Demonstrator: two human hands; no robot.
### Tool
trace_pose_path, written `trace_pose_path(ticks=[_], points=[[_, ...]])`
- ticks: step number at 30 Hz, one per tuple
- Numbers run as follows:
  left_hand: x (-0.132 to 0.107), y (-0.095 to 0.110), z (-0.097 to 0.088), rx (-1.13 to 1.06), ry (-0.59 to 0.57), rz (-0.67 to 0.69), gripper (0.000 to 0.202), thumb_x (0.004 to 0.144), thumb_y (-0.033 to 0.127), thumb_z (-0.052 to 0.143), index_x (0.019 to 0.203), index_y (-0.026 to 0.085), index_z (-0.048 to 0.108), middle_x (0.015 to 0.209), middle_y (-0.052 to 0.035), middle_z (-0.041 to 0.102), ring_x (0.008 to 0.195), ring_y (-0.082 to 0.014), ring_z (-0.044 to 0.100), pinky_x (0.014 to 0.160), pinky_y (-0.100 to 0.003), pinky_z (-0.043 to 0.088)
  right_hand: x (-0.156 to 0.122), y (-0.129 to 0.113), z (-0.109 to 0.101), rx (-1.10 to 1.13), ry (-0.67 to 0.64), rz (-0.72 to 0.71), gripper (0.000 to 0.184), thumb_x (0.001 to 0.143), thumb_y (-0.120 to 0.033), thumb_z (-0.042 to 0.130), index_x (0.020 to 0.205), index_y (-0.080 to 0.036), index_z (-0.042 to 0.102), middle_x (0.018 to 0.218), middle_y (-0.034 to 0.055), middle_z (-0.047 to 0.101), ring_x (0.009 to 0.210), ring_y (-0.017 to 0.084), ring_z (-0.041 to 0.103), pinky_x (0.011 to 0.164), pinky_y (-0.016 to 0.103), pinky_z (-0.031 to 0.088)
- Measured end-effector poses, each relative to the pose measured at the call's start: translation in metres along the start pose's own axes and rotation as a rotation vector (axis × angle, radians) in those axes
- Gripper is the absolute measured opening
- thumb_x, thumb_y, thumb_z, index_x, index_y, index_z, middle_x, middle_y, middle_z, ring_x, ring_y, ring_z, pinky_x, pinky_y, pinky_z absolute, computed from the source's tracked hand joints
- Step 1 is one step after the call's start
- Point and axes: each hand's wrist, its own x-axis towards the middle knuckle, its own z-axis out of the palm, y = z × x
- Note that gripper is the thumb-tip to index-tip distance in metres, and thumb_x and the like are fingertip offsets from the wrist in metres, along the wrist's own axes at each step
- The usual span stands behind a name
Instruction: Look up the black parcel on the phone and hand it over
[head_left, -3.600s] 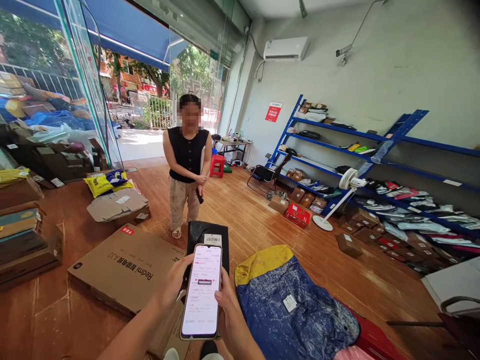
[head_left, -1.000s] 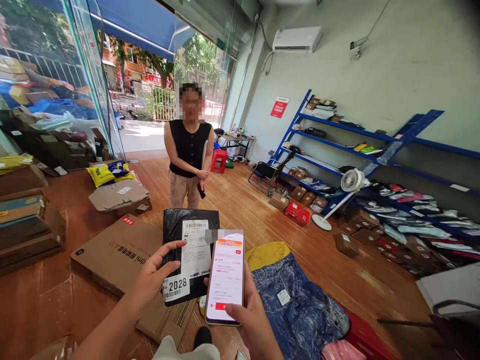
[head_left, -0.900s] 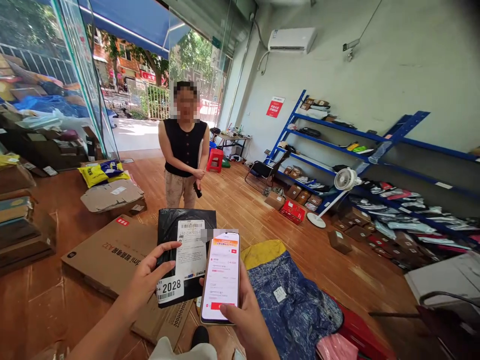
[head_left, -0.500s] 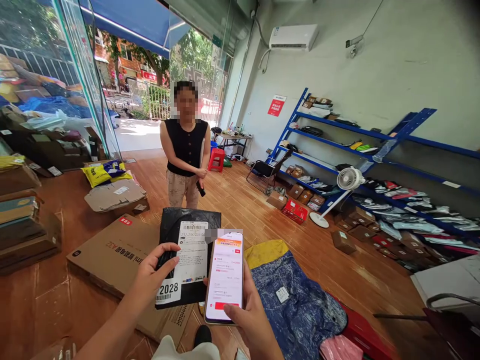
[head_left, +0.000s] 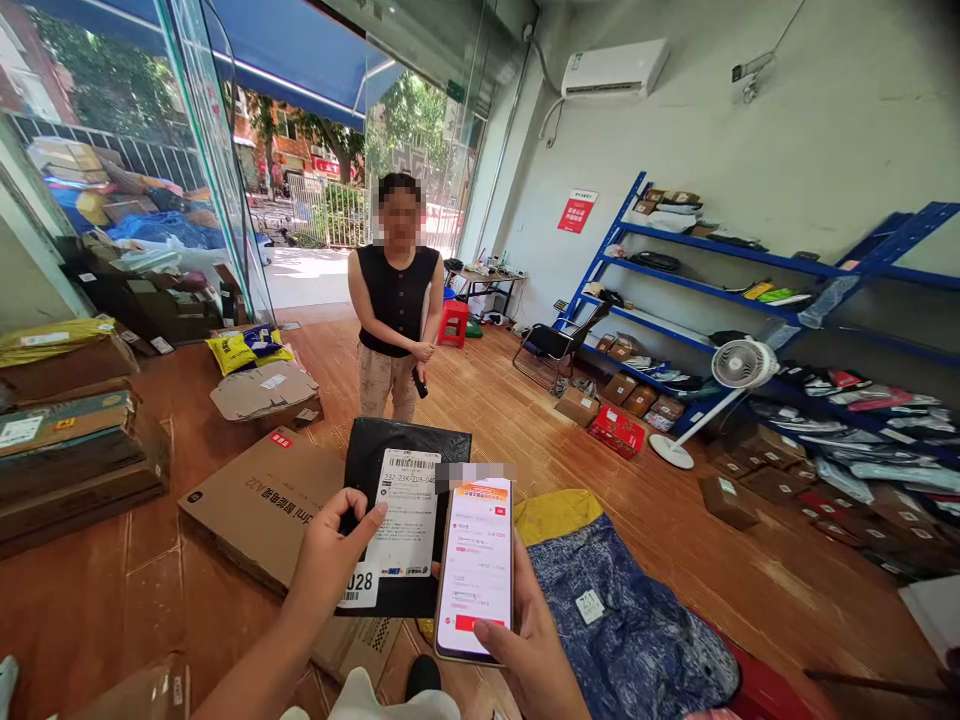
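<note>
My left hand (head_left: pixel 341 535) grips a black plastic mailer (head_left: pixel 409 430) by its left side, thumb on the front and fingers curled behind. A white shipping label (head_left: pixel 409 515) with a barcode faces me on it, and a second sticker ending in "028" is partly covered by my wrist. In my right hand (head_left: pixel 525 620) is a smartphone (head_left: pixel 474 560), screen lit, showing a white page with an orange banner. My thumb rests on or just over the red button low on that screen. The phone overlaps the right edge of the mailer.
A person (head_left: pixel 397 300) in a black sleeveless top stands facing me, holding a small dark object. A large flat carton (head_left: pixel 255 500) and a blue sack (head_left: pixel 615 590) lie on the floor. Blue shelves (head_left: pixel 697 270) with parcels and a white fan (head_left: pixel 742 365) stand right.
The view has turned slightly left, so the room sits further right in the picture. Both hands still hold the mailer and the smartphone; my left thumb now lies further over the label.
</note>
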Motion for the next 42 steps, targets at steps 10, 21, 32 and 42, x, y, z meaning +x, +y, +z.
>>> trace_pose_path(ticks=[10, 21, 32, 42], points=[[0.003, -0.006, 0.002, -0.012, 0.035, -0.013, 0.050, 0.064, 0.058, 0.065, 0.059, 0.022, 0.031, 0.059, 0.0074, 0.030, 0.057, -0.0102, 0.028, 0.052, -0.021, 0.024, 0.006, 0.012, -0.016, -0.030, -0.069, -0.029, 0.122, 0.057, -0.028, 0.085, 0.148, -0.028, 0.002, 0.138, 0.0152, 0.053, 0.114, 0.035, 0.061, 0.095, 0.048, 0.050], [0.001, -0.006, 0.003, 0.009, 0.040, -0.079, 0.056, 0.060, 0.064, 0.066, 0.060, 0.022, 0.030, 0.053, 0.0088, 0.028, 0.052, -0.0089, 0.025, 0.047, -0.020, 0.021, -0.001, -0.004, 0.002, -0.059, -0.045, 0.007, 0.117, 0.053, -0.032, 0.088, 0.145, -0.025, 0.015, 0.134, 0.0155, 0.057, 0.112, 0.035, 0.062, 0.093, 0.047, 0.050], [-0.001, -0.004, -0.001, 0.034, 0.046, -0.105, 0.059, 0.057, 0.067, 0.068, 0.060, 0.023, 0.029, 0.052, 0.0092, 0.027, 0.051, -0.0089, 0.022, 0.045, -0.019, 0.019, 0.000, -0.003, 0.003, -0.073, -0.059, -0.023, 0.113, 0.053, -0.030, 0.088, 0.142, -0.026, 0.017, 0.131, 0.0152, 0.059, 0.107, 0.034, 0.065, 0.091, 0.048, 0.052], [-0.005, -0.006, -0.001, 0.018, 0.038, -0.111, 0.058, 0.059, 0.065, 0.068, 0.061, 0.022, 0.029, 0.051, 0.0097, 0.026, 0.050, -0.0082, 0.022, 0.044, -0.019, 0.019, -0.002, -0.001, 0.000, -0.071, -0.052, -0.024, 0.113, 0.053, -0.029, 0.088, 0.142, -0.025, 0.019, 0.132, 0.0148, 0.059, 0.108, 0.033, 0.064, 0.093, 0.048, 0.051]])
